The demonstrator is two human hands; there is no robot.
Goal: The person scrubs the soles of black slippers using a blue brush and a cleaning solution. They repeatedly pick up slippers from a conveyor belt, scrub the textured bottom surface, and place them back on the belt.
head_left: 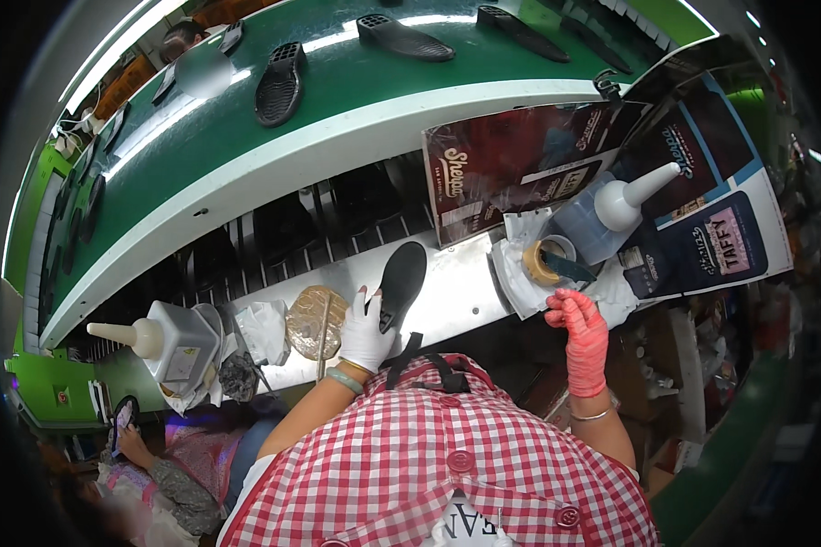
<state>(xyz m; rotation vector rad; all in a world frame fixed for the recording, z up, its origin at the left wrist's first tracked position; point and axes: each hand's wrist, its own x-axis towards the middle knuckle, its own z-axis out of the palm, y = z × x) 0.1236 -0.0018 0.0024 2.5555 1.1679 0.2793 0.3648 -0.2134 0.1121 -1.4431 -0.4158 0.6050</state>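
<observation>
My left hand (pixel 367 334), in a white glove with bare fingertips showing, grips the lower left edge of a black shoe sole (pixel 405 279). The sole rests on a shiny metal ledge (pixel 456 296). To the right is my right hand (pixel 580 339), in a pinkish-red glove, its fingers bunched together. Whatever lies between those fingers, if anything, is too small to make out. Just above their tips, a small cup (pixel 554 251) holds a roll-like tan ring (pixel 539 264) and a dark green flat-handled tool (pixel 570 267). Behind the cup leans a translucent squeeze bottle (pixel 593 219) with a white nozzle.
A green conveyor belt (pixel 337 91) curves across the far side, carrying several black soles (pixel 280 84). Printed cardboard panels (pixel 511 169) shield the right. At left are another nozzle bottle (pixel 175 346), a round tan lid (pixel 316 321) and crumpled plastic (pixel 263 331). A co-worker (pixel 187 465) sits lower left.
</observation>
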